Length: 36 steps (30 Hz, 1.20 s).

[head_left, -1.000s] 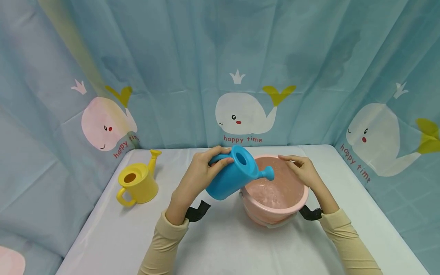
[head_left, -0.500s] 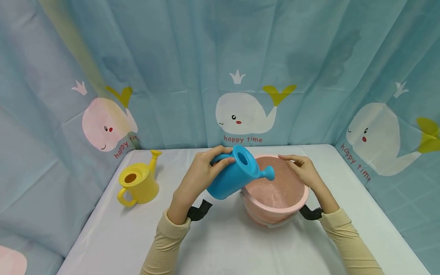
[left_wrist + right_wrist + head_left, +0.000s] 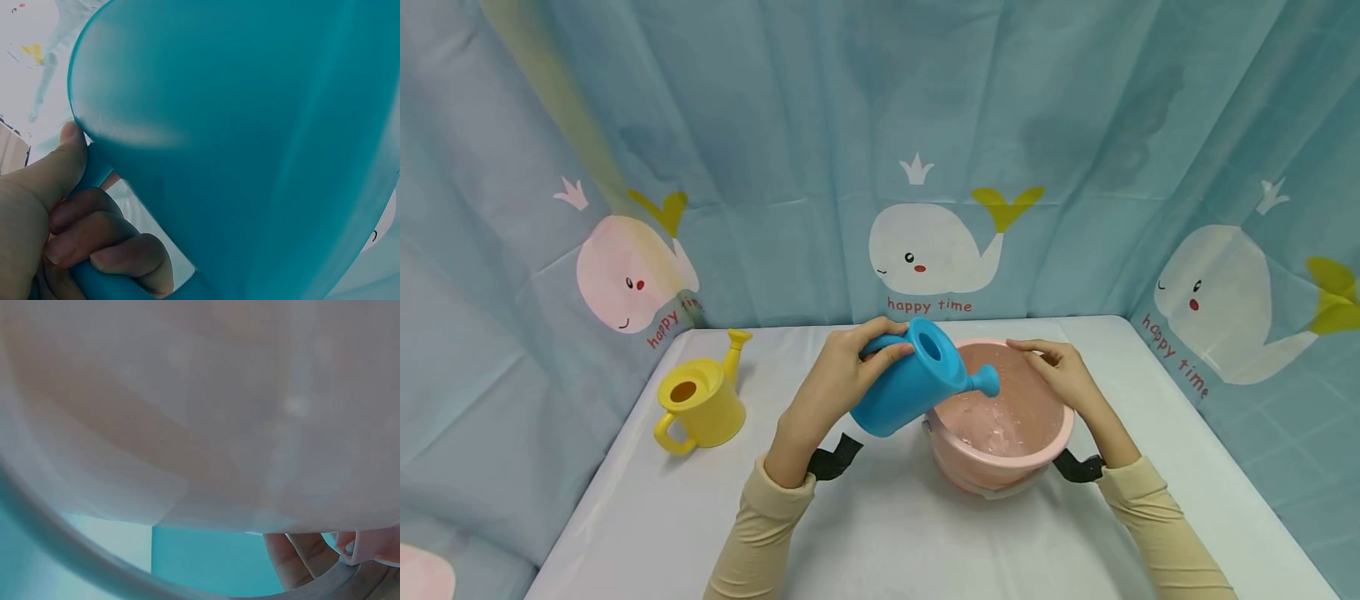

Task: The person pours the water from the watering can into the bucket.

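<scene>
My left hand holds a blue watering can by its handle, tilted to the right. Its spout hangs over the mouth of a pink bucket. Ripples and glints disturb the water in the bucket; no clear stream shows. In the left wrist view, fingers curl around the can's handle while the thumb presses its body. My right hand grips the bucket's right rim. From the right wrist, the bucket's side fills most of the view, and part of that hand appears at lower right.
A yellow watering can stands upright at the left on the white table, spout toward the back. Blue curtains with whale prints enclose the back and both sides. Black straps hang at both wrists.
Both hands, the blue watering can and the bucket keep nearly the same places. Only the ripples and glints on the water in the bucket differ.
</scene>
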Available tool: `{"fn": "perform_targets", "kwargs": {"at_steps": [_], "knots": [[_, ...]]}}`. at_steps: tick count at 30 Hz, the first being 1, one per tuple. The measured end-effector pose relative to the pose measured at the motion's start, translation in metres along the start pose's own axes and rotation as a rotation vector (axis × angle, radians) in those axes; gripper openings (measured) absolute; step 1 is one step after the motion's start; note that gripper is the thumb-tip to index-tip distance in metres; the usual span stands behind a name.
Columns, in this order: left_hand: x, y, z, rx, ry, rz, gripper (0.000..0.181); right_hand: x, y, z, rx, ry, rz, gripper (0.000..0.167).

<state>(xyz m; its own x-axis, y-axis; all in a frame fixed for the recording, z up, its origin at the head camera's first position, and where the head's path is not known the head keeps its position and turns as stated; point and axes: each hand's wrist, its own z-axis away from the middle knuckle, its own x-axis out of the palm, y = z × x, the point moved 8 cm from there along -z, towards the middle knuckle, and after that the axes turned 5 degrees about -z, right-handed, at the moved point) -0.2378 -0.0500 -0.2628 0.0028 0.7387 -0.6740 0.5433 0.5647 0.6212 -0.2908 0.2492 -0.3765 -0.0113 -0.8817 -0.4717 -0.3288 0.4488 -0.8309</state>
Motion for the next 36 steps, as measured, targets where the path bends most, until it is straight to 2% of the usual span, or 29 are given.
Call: {"fn": "perform_targets", "kwargs": {"at_steps": [17, 26, 28, 36], "knots": [[0.000, -0.002, 0.000, 0.003, 0.003, 0.003, 0.027, 0.002, -0.002, 0.001, 0.021, -0.021, -0.018, 0.029], [0.000, -0.002, 0.000, 0.005, 0.007, 0.012, 0.027, 0.004, -0.034, 0.007, 0.022, -0.028, -0.016, 0.028], [0.000, -0.001, 0.000, 0.006, 0.007, 0.010, 0.027, 0.004, -0.035, 0.007, 0.023, -0.025, -0.015, 0.028], [0.000, -0.001, 0.000, -0.004, 0.003, 0.005, 0.028, 0.001, -0.002, 0.001, 0.007, -0.010, -0.011, 0.028]]}}
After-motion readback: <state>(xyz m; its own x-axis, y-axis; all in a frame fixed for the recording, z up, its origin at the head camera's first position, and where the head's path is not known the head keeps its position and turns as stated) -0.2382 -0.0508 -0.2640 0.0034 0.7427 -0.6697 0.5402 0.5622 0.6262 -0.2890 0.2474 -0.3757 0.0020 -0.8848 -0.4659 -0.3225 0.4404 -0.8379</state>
